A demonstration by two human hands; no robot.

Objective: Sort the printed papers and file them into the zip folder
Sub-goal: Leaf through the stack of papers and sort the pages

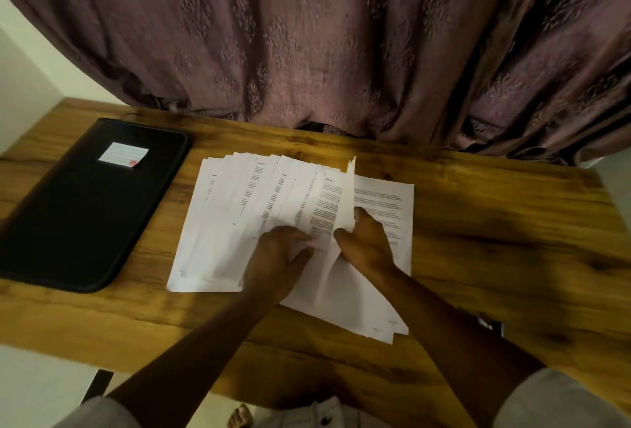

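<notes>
Several printed white papers lie fanned out across the middle of the wooden table. My left hand rests on the fanned sheets, its fingers pressing them down. My right hand pinches the edge of one sheet between thumb and fingers, and that sheet stands nearly upright. Beneath it a flat printed page lies to the right. A black zip folder lies flat and shut at the table's left end, with a white label on its cover.
A purple patterned curtain hangs down to the far edge of the table. A white wall stands at the left. Bare wood shows to the right of the papers. My foot is visible below the near table edge.
</notes>
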